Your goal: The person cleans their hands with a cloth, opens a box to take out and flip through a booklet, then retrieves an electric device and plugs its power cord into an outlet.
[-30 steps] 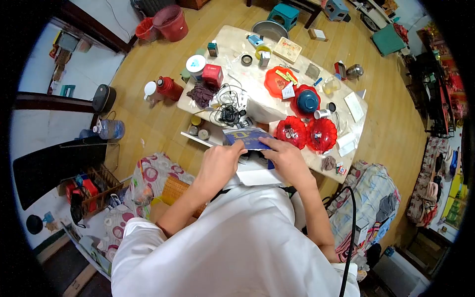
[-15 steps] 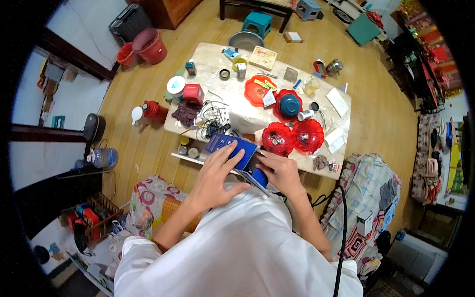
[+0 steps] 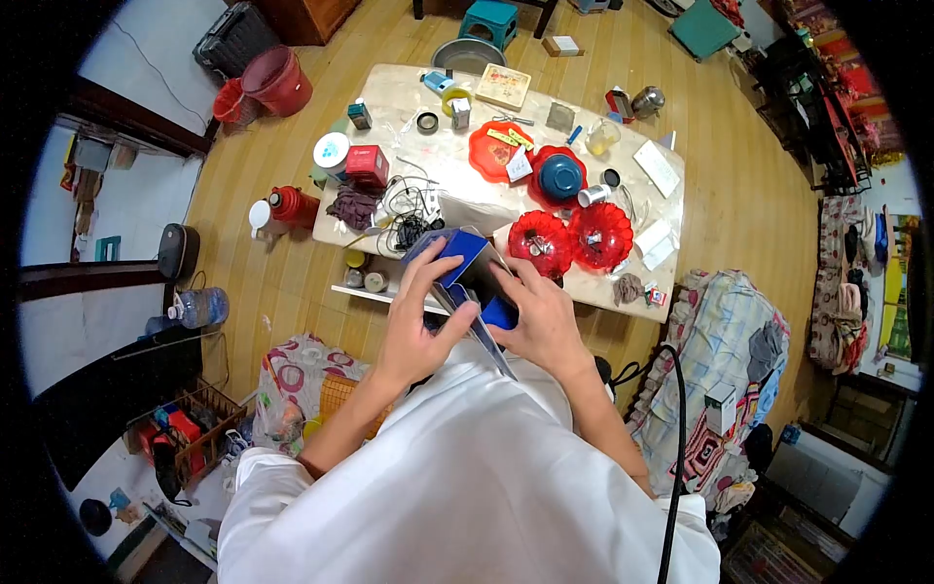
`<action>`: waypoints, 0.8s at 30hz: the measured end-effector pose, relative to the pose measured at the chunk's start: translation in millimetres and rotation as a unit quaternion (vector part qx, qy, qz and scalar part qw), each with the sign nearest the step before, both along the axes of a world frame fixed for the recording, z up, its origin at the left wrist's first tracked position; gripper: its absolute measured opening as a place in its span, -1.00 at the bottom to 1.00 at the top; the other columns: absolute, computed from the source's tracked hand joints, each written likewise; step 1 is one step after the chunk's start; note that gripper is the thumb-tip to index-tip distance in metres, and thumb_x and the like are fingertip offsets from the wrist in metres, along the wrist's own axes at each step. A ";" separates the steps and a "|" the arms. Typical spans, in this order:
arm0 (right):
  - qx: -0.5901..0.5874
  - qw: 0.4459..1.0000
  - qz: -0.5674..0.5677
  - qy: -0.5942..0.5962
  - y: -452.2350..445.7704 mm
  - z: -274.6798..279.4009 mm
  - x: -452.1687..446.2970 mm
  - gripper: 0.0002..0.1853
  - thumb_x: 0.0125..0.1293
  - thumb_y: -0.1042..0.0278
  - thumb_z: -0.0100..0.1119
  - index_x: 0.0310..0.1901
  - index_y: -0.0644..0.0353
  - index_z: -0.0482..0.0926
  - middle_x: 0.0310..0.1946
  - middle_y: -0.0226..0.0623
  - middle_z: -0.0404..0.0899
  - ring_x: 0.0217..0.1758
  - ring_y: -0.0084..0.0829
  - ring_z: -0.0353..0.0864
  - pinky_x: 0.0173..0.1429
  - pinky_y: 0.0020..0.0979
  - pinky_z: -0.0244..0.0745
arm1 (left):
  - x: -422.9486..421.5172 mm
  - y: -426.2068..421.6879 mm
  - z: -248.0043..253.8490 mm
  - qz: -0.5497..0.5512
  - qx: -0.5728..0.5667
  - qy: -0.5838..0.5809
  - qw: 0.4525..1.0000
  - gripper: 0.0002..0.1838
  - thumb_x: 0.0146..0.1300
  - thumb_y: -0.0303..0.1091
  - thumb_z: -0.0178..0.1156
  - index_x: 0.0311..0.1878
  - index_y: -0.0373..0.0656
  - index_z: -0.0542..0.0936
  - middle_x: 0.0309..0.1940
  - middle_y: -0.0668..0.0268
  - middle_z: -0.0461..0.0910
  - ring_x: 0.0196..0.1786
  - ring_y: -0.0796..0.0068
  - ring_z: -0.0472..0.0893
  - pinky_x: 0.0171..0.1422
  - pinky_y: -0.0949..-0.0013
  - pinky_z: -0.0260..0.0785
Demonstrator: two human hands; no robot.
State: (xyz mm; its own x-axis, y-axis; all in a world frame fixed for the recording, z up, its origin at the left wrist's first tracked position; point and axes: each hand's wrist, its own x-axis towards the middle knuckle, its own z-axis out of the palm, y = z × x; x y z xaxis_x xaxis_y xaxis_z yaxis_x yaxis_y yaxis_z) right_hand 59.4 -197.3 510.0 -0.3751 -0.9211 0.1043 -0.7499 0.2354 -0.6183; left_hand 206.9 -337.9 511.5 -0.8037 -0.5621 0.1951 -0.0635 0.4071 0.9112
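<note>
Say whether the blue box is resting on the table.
No, the left hand and right hand hold the blue box between them.

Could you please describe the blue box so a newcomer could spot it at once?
Find the pale table, then the left hand and right hand at its near edge. The blue box is between them, open and dark inside; unlike the red dishes just beyond, it is held, not resting on the table.
</note>
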 end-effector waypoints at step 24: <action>-0.070 0.996 -0.062 -0.008 -2.6 9.1 4.5 -0.48 0.04 0.17 0.45 0.03 0.23 0.60 0.03 -0.18 0.57 -0.03 -0.11 0.59 0.01 -0.21 0.49 | -15.0 -7.2 16.9 -0.076 -0.158 -0.051 0.983 -0.30 0.22 -0.13 0.30 0.33 -0.28 0.32 0.31 -0.09 0.31 0.39 -0.16 0.28 0.47 -0.10 0.08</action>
